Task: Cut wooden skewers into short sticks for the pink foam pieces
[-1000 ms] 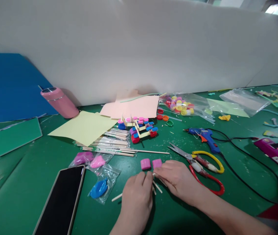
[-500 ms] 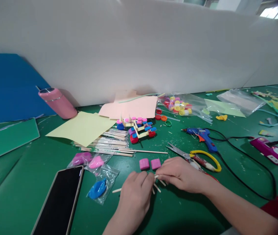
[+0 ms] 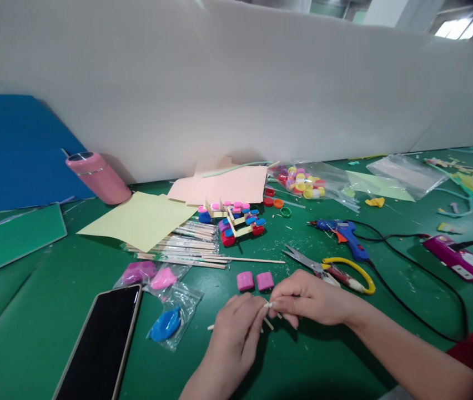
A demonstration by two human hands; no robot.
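Observation:
Above the green tabletop, my left hand (image 3: 238,330) is closed on a thin wooden stick (image 3: 211,327), whose end pokes out at its left. My right hand (image 3: 309,299) pinches pale stick ends (image 3: 268,304) right where the two hands' fingertips meet. More short stick lengths (image 3: 268,324) slant down between the hands; how they join is hidden by the fingers. Just beyond the fingertips lie two pink clay blocks (image 3: 245,281), side by side. Scissors (image 3: 303,259) with pliers with yellow handles (image 3: 357,272) rest by my right hand.
A blue glue gun (image 3: 347,233) with its black cord lies at right. At left are a phone (image 3: 99,344) and bagged blue clay (image 3: 166,324). Behind stand small colourful stick-and-clay models (image 3: 240,222), wrapped sticks (image 3: 182,244) and a pink bottle (image 3: 99,176).
My left hand has shifted slightly right, and less of the stick shows at its left. My right hand's fingers have changed position at the stick ends. Objects on the table stay put.

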